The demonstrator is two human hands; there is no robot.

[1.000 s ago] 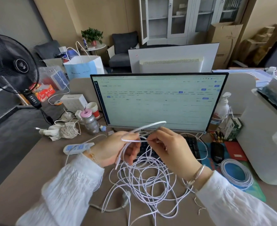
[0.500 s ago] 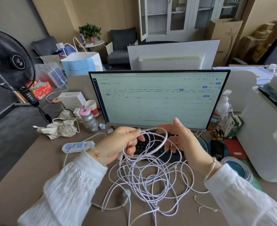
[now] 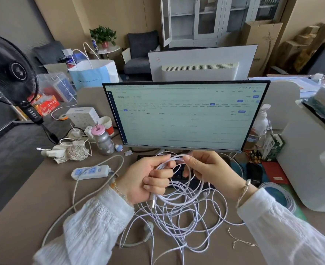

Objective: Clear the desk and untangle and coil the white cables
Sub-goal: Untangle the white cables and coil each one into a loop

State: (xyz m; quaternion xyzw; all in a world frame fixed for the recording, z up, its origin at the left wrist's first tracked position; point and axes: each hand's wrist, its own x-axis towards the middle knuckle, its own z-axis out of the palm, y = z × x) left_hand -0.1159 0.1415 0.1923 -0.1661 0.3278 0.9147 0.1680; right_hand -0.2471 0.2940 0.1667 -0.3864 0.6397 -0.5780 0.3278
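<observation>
Tangled white cables sprawl at the desk's near edge, centre; left hand grips a small loop, plug end pointing down; right hand pinches the loop top; 1 monitor behind.

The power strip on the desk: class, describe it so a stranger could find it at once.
Start at the big monitor in the middle of the desk. Look down and left of it, past the grey bottle with the pink cap. There the power strip lies flat: a long white bar with blue sockets, unlike the thin tangled white cables beside it.
</observation>
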